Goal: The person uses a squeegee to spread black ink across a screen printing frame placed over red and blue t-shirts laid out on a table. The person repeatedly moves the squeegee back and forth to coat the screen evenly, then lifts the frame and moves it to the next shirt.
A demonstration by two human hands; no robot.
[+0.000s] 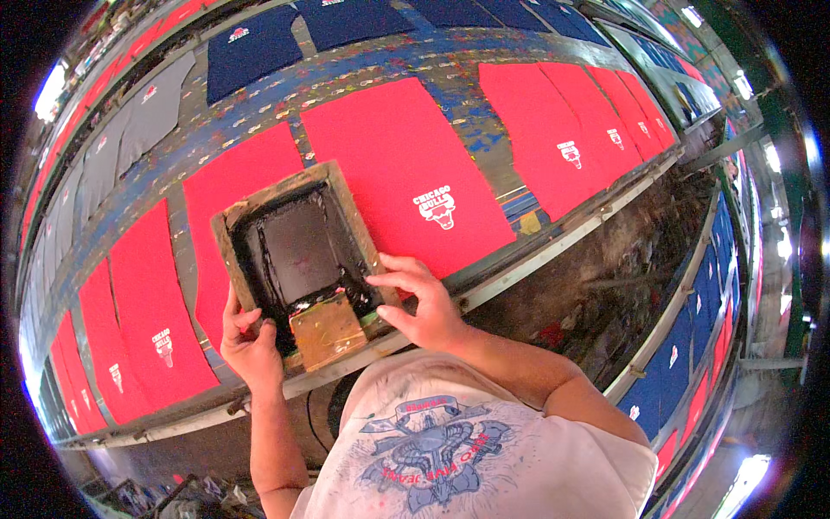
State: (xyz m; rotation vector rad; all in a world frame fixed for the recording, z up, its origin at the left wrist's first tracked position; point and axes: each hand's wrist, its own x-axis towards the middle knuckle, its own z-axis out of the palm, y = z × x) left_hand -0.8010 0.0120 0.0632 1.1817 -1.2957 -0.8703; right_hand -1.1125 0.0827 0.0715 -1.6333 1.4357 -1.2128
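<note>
Before me is a wooden screen-printing frame (277, 191) with dark mesh and wet black ink inside. It lies over the near edge of a red fabric piece (246, 164). A squeegee with a worn wooden block (328, 333) rests in its near end. My left hand (252, 346) is closed on the frame's near left corner, thumb toward the inside. On the right side wall, my right hand (424, 303) grips the frame with bent fingers and thumb. To the right lies a red fabric piece (389, 147) with a white bull's-head print (437, 208).
A metal rail (510, 281) borders the long, ink-stained table (450, 60). Several printed red pieces (143, 294) lie to either side, with navy (251, 56) and grey pieces (156, 112) beyond. Behind me on the right, another table holds navy pieces (670, 368).
</note>
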